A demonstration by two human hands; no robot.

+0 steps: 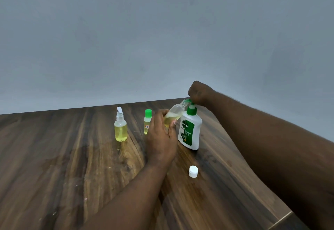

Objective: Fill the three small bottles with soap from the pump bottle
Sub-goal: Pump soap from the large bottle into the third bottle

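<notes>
A white pump bottle (190,130) with a green label and green pump head stands on the wooden table (72,157). My right hand (199,92) rests on top of the pump head, fingers closed over it. My left hand (160,139) holds a clear small bottle (176,113) tilted, its open neck up against the pump spout; yellow soap partly fills it. A second small bottle (120,126) with an open white flip cap stands to the left, filled with yellow soap. A third small bottle (147,121) with a green cap stands behind my left hand.
A loose white cap (193,171) lies on the table in front of the pump bottle. The table's far edge meets a grey wall (162,31). The table's right edge runs diagonally under my right forearm.
</notes>
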